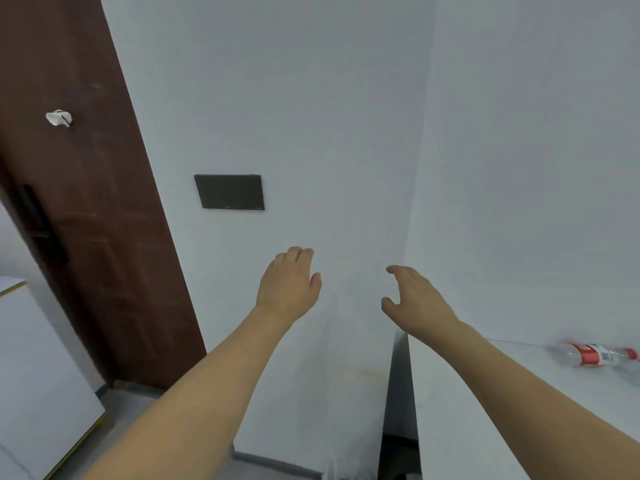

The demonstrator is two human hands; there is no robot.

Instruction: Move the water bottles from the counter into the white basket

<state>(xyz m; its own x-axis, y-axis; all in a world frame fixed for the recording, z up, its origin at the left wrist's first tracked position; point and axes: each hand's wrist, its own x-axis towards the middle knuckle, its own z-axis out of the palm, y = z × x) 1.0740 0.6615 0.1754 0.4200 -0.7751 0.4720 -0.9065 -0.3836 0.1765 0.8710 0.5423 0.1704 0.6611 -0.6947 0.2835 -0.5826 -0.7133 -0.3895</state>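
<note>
A clear water bottle with a red label lies on its side on the white counter at the far right. A second clear bottle is partly cut off by the frame edge beside it. My left hand is raised in front of the wall with loosely curled fingers, holding nothing. My right hand hovers above the counter's left corner, fingers spread and relaxed, also empty. The white basket is out of sight.
A brown door stands at the left with a white hook on it. A dark wall panel is mounted on the white wall. White cabinet at lower left. A dark gap runs between wall and counter.
</note>
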